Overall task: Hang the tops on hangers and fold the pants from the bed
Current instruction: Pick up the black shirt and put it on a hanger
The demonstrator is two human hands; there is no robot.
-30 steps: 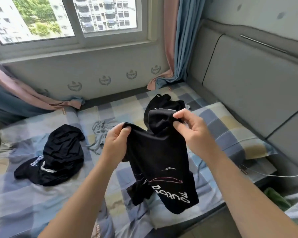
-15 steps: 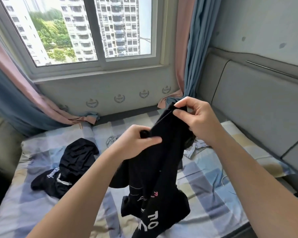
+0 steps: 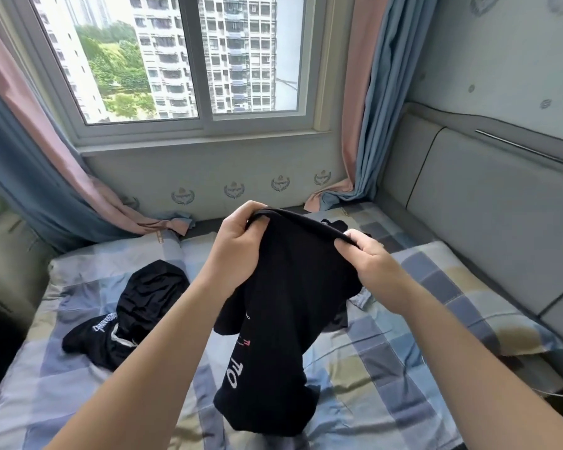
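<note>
Our left hand (image 3: 241, 245) and right hand (image 3: 368, 258) each pinch the top edge of a black garment (image 3: 293, 287), a limp, soft knit with white lettering, hanging over the checked bed (image 3: 387, 368). We judge we are finding its shape; next it needs spreading out. Another crumpled black piece (image 3: 137, 306) lies to the left.

The left hand (image 3: 238, 251) and right hand (image 3: 368, 264) are gripping the top edge of a black garment (image 3: 290, 303), holding it up over the bed (image 3: 387, 384). Its lower part, printed with white letters, is hanging between the forearms. A second garment (image 3: 137, 313), also black, is lying crumpled on the bed to the left.
</note>
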